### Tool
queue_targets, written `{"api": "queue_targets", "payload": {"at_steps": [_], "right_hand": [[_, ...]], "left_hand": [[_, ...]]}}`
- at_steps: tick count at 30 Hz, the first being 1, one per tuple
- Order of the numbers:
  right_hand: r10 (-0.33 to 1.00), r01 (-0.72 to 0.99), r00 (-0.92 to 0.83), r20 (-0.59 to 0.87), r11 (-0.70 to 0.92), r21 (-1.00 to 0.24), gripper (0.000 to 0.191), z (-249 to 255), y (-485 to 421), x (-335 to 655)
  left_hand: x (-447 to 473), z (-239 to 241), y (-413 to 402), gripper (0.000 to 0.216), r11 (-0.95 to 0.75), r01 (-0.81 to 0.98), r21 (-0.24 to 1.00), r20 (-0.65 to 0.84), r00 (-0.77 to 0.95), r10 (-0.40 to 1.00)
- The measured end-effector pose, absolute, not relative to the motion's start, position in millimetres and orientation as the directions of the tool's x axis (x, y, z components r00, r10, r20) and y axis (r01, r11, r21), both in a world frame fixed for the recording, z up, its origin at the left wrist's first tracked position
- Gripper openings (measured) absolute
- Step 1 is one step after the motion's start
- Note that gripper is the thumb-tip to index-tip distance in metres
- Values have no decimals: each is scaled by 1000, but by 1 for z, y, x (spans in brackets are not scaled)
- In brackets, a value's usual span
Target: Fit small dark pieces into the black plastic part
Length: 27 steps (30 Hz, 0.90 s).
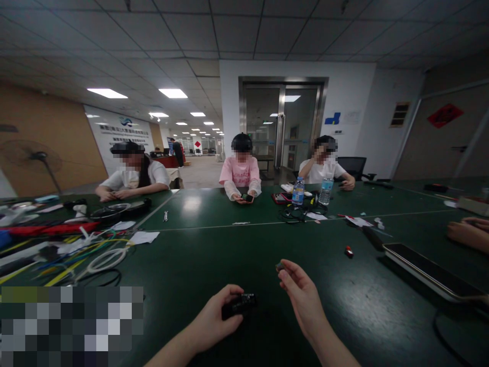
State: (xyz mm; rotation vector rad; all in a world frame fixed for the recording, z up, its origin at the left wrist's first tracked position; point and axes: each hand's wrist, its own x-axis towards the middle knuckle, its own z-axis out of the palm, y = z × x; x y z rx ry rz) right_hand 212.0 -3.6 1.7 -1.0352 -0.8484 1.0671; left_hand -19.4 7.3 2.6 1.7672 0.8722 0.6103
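My left hand point(217, 317) is closed around a small black device point(241, 304), held just above the dark green table point(214, 255) near its front edge. My right hand point(301, 295) is a little to the right and higher. Its fingertips pinch a tiny dark part point(280, 266). The two hands are apart, with a short gap between the device and the pinched part.
A small red piece point(348, 251) lies right of my hands. A phone or tablet point(428, 270) rests at right. Coloured cables point(76, 255) crowd the left side. Two water bottles point(298, 191) stand far across. Three people sit opposite; another person's hand point(468, 233) enters at right.
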Motion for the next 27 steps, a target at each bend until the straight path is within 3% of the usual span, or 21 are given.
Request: {"api": "queue_targets", "payload": {"at_steps": [27], "right_hand": [[959,-250,280,50,123,-960,43,5,-5,209]], "left_hand": [[-18,7,5,40,-193,278,941,-17,607,795]]}}
